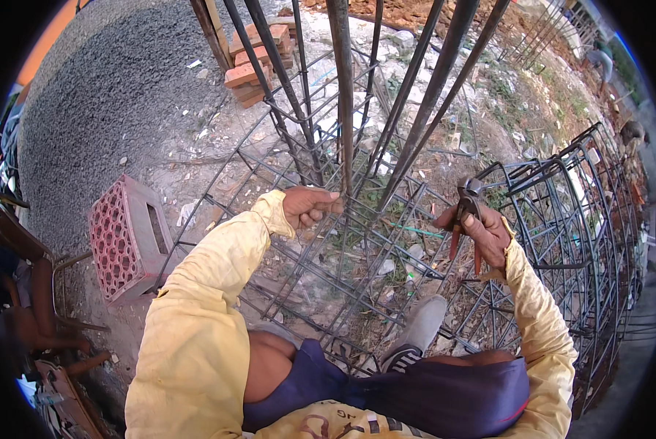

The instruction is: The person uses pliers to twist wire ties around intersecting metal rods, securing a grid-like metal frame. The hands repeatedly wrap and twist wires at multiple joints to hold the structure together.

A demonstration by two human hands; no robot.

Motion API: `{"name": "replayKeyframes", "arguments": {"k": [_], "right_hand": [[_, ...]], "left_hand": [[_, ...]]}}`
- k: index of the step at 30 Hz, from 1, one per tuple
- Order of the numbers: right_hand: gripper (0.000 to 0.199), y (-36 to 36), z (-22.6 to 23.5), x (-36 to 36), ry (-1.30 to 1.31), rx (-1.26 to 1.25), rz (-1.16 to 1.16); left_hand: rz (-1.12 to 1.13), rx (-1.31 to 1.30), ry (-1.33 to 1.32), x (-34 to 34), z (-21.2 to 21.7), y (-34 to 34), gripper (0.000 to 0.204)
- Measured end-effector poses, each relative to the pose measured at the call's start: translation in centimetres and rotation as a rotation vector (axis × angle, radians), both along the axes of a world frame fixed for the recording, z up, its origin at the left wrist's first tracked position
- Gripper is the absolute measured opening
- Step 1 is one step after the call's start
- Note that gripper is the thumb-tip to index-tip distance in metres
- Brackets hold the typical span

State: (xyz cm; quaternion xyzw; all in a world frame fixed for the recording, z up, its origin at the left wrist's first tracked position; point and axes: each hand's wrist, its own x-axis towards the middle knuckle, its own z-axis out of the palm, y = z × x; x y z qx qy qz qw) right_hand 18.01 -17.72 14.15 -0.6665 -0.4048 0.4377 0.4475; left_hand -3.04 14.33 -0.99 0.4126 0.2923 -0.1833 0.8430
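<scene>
My left hand [310, 208] is closed, its thumb and fingers pinched beside the foot of an upright steel bar [344, 102]. What the fingers hold there, if anything, is too small to make out. Around that spot, several more upright bars rise from a flat grid of tied rebar [321, 276]. My right hand [491, 241], farther right and above the grid, is wrapped round a pair of pincers [468, 187] with dark jaws and reddish handles. The jaws point up and away from me, apart from the bars. Both forearms are in yellow sleeves.
Welded-looking rebar cages [555, 197] crowd the right side. A pink plastic crate [119, 238] stands at the left, before a heap of grey gravel [116, 95]. Stacked red bricks [251, 73] and a wooden post [212, 33] are beyond. My shoe [423, 322] is among the grid bars.
</scene>
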Motion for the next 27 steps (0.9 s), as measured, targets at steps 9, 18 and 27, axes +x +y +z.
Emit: {"name": "replayKeyframes", "arguments": {"k": [9, 18, 27], "right_hand": [[0.026, 1.5, -5.7, -8.0, 0.646, -0.775, 0.112], [0.021, 10.1, -17.4, -16.2, 0.811, -0.21, -0.324], [0.012, 16.4, -23.3, -21.0, 0.82, 0.373, -0.628]], "left_hand": [[-0.079, 1.019, -0.408, 0.7, -0.6, -0.3, 0.021], [-0.193, 1.239, -0.44, 0.1, 1.4, 0.4, 0.026], [-0.231, 1.099, -0.427, 0.0, 2.0, 0.5, 0.031]]}}
